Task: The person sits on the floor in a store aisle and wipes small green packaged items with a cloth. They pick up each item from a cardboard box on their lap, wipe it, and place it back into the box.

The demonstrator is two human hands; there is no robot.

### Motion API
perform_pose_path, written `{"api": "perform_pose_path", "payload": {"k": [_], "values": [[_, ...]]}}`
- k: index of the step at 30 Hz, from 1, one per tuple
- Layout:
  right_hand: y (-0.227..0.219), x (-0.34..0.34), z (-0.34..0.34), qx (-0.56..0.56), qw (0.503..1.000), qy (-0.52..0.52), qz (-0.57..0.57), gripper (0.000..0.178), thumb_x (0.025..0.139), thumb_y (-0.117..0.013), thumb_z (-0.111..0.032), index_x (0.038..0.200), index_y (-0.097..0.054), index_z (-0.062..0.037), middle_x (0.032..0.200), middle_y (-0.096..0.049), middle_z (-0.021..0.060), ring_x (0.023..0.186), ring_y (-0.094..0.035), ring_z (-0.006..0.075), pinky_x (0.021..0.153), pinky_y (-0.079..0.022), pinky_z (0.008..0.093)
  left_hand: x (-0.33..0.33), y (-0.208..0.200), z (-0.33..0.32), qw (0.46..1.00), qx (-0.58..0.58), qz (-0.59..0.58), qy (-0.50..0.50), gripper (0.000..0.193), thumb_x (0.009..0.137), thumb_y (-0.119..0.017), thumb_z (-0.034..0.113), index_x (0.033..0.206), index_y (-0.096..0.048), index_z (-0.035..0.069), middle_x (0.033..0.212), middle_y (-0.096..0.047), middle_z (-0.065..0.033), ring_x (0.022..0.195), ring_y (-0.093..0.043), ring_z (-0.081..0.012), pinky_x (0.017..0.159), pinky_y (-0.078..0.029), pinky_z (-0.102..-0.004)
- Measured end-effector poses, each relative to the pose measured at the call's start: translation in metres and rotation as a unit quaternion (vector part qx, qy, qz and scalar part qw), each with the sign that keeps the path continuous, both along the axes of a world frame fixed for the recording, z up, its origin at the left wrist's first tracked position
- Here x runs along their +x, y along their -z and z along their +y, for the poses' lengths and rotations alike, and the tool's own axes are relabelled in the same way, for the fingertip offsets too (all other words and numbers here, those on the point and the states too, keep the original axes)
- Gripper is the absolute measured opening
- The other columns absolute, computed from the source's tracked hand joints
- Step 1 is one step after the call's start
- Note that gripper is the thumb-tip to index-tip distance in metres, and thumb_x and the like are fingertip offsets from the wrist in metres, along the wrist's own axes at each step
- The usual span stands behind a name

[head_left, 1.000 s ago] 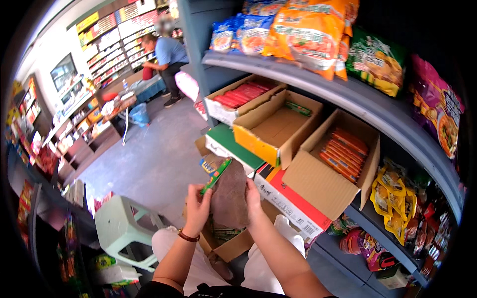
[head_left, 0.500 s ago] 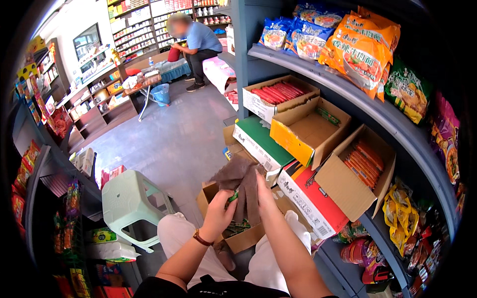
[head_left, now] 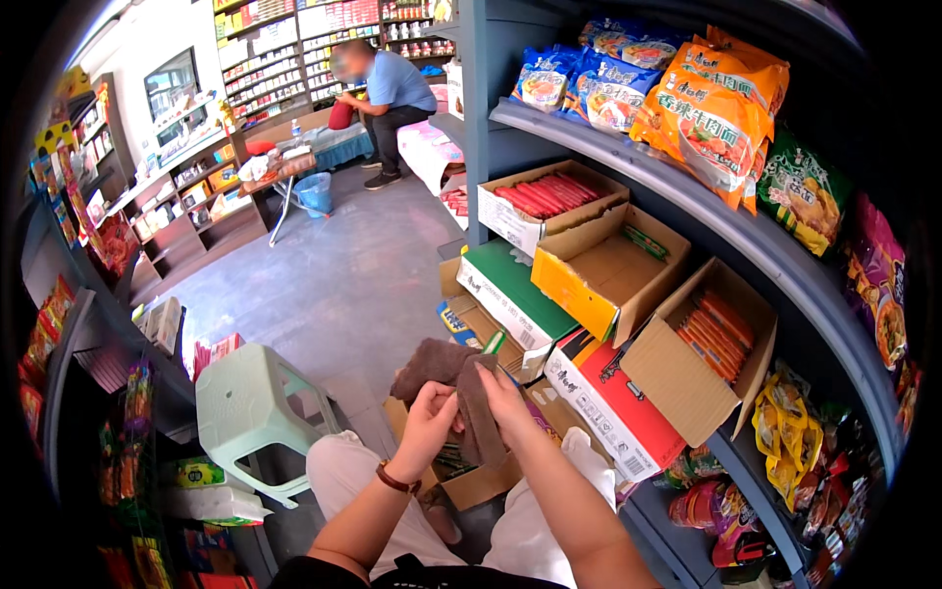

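Note:
A brown cloth (head_left: 432, 363) is bunched between my two hands, above an open cardboard box (head_left: 481, 483) that has green-wrapped sticks in it. My right hand (head_left: 502, 401) is closed round the cloth, and the end of a green-wrapped stick (head_left: 494, 343) pokes out of the folds above its fingers. Against the cloth's near side, my left hand (head_left: 429, 424) has its fingers curled, gripping the fabric. Most of the stick is hidden by cloth and fingers.
Open boxes of red sticks (head_left: 549, 194), a few green sticks (head_left: 645, 242) and orange sticks (head_left: 714, 337) line the right shelf. Noodle packets (head_left: 711, 108) lie above. At left stands a pale green stool (head_left: 245, 402). A person (head_left: 388, 98) sits at the back.
The green stick was at my left fingers; now its end shows beyond the cloth by my right hand. Both hands and the cloth have moved slightly down and left.

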State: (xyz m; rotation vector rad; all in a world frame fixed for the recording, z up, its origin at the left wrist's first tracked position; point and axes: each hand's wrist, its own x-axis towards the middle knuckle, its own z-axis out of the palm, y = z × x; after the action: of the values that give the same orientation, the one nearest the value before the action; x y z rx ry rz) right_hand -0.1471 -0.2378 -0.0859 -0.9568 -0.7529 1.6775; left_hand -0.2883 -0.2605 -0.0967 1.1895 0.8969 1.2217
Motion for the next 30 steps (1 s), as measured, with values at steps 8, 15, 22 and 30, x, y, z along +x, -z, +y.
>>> {"api": "perform_pose_path", "payload": {"k": [8, 15, 22, 30], "values": [[-0.003, 0.021, 0.01, -0.05, 0.979, 0.193, -0.046, 0.072, 0.083, -0.054, -0.055, 0.126, -0.045, 0.0026, 0.121, -0.053, 0.0129, 0.107, -0.051, 0.0213, 0.091, -0.04, 0.0319, 0.016, -0.005, -0.011, 0.884, 0.348, 0.294, -0.106, 0.017, 0.08, -0.061, 0.0, 0.094, -0.052, -0.002, 0.081, -0.056, -0.0165, 0.075, -0.055, -0.0346, 0.067, -0.047, -0.0364], [-0.009, 0.014, 0.006, -0.033, 0.992, 0.124, -0.001, 0.059, 0.086, -0.056, -0.045, 0.125, -0.047, -0.0017, 0.115, -0.054, 0.008, 0.104, -0.051, 0.0161, 0.088, -0.041, 0.0282, 0.017, -0.003, -0.018, 0.943, 0.214, 0.232, -0.102, 0.015, 0.085, -0.056, -0.001, 0.098, -0.05, -0.002, 0.081, -0.059, -0.0124, 0.072, -0.059, -0.0194, 0.065, -0.047, -0.0281], [0.004, -0.003, 0.002, 0.092, 0.996, -0.009, -0.001, 0.039, 0.089, -0.059, -0.028, 0.118, -0.047, -0.0041, 0.106, -0.054, 0.002, 0.097, -0.05, 0.0093, 0.083, -0.042, 0.025, 0.018, 0.02, 0.003, 0.974, 0.16, 0.106, -0.117, 0.017, 0.085, -0.054, 0.0, 0.101, -0.047, -0.003, 0.079, -0.06, -0.0076, 0.069, -0.055, -0.0098, 0.061, -0.045, -0.0247], [0.006, 0.005, 0.005, 0.121, 0.98, 0.082, -0.137, 0.043, 0.087, -0.06, -0.033, 0.112, -0.053, -0.0004, 0.106, -0.056, 0.0066, 0.098, -0.052, 0.0132, 0.083, -0.042, 0.0267, 0.019, 0.001, -0.002, 0.961, 0.17, 0.194, -0.103, 0.011, 0.083, -0.06, 0.005, 0.088, -0.052, -0.001, 0.068, -0.056, -0.0047, 0.058, -0.05, -0.0077, 0.054, -0.042, -0.0233]]}}
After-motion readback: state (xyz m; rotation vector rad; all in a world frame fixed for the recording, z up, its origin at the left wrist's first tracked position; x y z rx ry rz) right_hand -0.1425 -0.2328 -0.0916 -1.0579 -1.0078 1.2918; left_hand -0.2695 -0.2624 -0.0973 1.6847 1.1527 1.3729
